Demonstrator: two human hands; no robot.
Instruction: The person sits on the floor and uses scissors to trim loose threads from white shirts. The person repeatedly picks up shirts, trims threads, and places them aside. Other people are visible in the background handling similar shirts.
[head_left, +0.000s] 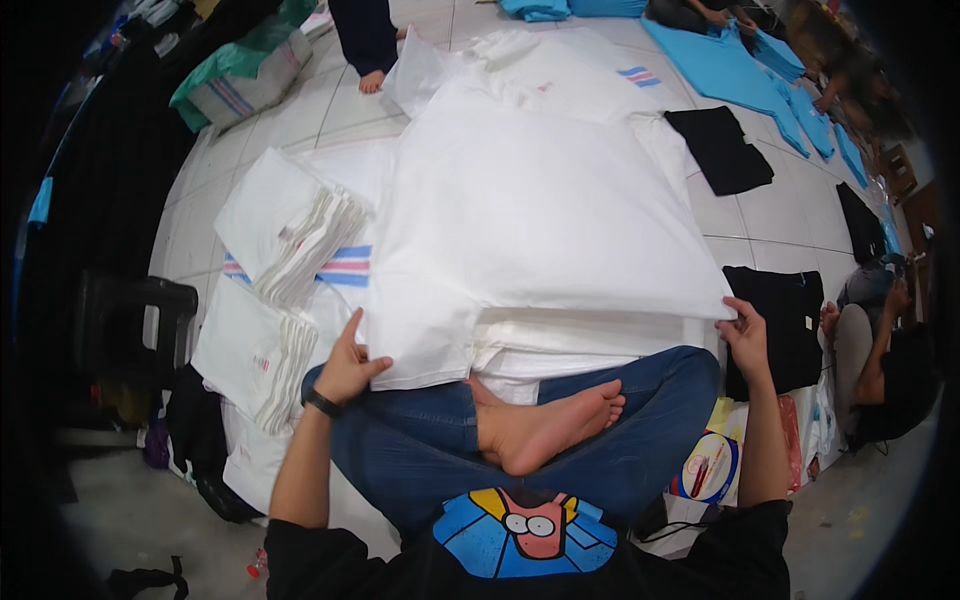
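A white T-shirt (555, 202) lies spread sideways before my crossed legs, over more white cloth. One short sleeve (424, 330) reaches toward my lap at the left. My left hand (349, 367) is at the outer edge of that sleeve, thumb on top and index finger stretched along the edge; its other fingers are partly hidden. On the other side, my right hand (742, 330) pinches the shirt's near bottom corner between thumb and fingers. A gap shows under the near edge of the shirt, with white fabric (555, 330) beneath.
Folded white garments form two stacks (277, 217) (255, 349) at the left. Folded black garments (772, 322) (720, 150) lie right. A black plastic stool (135, 322) stands far left. Blue garments (720, 75) lie beyond. Other people sit at right; someone's bare foot (371, 81) is ahead.
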